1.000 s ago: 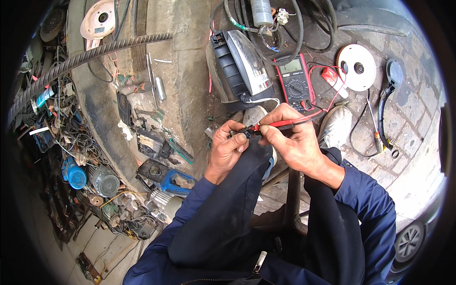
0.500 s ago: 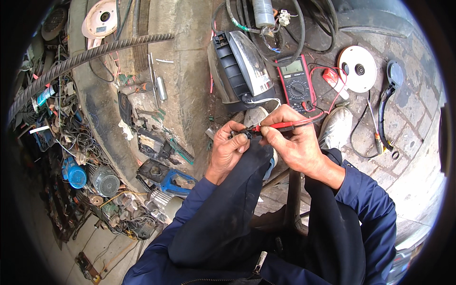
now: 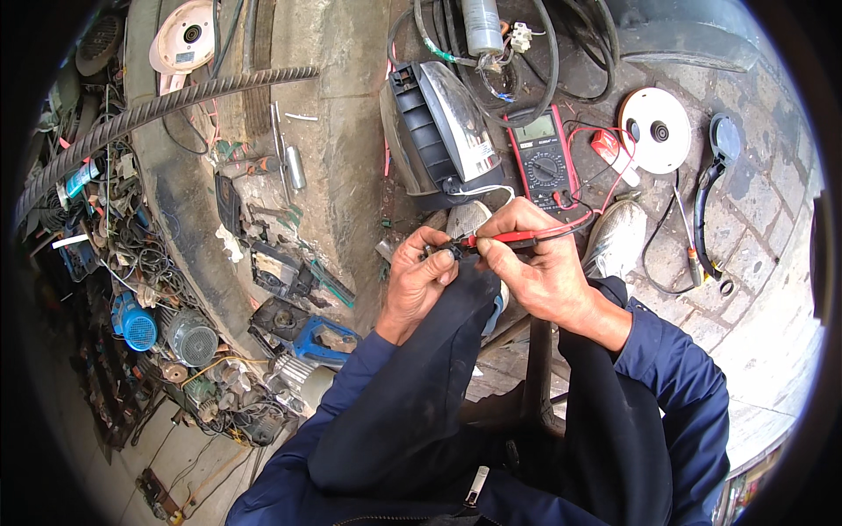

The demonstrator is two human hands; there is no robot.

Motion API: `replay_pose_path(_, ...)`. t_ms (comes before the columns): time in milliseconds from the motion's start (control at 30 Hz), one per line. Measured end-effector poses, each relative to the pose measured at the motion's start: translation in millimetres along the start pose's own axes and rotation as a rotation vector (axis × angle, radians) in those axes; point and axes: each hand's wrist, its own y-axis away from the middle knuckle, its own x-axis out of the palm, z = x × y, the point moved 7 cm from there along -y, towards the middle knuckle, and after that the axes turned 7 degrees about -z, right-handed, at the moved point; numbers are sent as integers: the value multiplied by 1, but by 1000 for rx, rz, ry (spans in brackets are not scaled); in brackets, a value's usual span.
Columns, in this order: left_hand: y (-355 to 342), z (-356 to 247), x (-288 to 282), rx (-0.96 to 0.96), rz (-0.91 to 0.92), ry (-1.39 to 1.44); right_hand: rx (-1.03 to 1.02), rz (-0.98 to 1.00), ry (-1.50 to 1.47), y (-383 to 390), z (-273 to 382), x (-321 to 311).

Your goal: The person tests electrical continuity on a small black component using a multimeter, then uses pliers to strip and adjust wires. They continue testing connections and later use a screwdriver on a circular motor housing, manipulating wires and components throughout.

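My left hand (image 3: 417, 285) pinches a small black part (image 3: 455, 249) above my knee, its exact kind too small to make out. In my right hand (image 3: 551, 279) a red test probe (image 3: 519, 236) is gripped, its tip pointing left at the black part. A dark lead or second probe runs beside the red one, partly hidden by my fingers. Beyond my hands a red-rimmed multimeter (image 3: 545, 168) lies face up on the paving, with red and black leads plugged in. Left of it sits a black and silver appliance housing (image 3: 452, 131) with a white wire at its near end.
To the right lie a white round disc (image 3: 674, 131), a red and white piece (image 3: 612, 153), a black curved handle (image 3: 709, 188) and a screwdriver (image 3: 693, 254). Cables and a capacitor-like cylinder (image 3: 481, 26) lie beyond. A ribbed steel bar (image 3: 175, 98) and heaped motor parts (image 3: 193, 337) fill the left.
The view has shifted slightly. Both hands keep nearly the same pose, with the red probe still against or close to the black part.
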Motion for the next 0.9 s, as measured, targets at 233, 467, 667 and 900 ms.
replay_pose_path(233, 0, 0, 1, -1, -17, -5, -5, 2, 10, 0, -1, 0)
replay_pose_path(467, 0, -1, -1, 7, -26, -20, 18, -7, 0, 0, -2, 0)
replay_pose_path(667, 2, -3, -2, 17, -52, -2, 21, 1, 5, 1, -3, 1)
replay_pose_path(900, -1, -2, 1, 30, -27, -35, 38, -8, 6, 0, -5, -1)
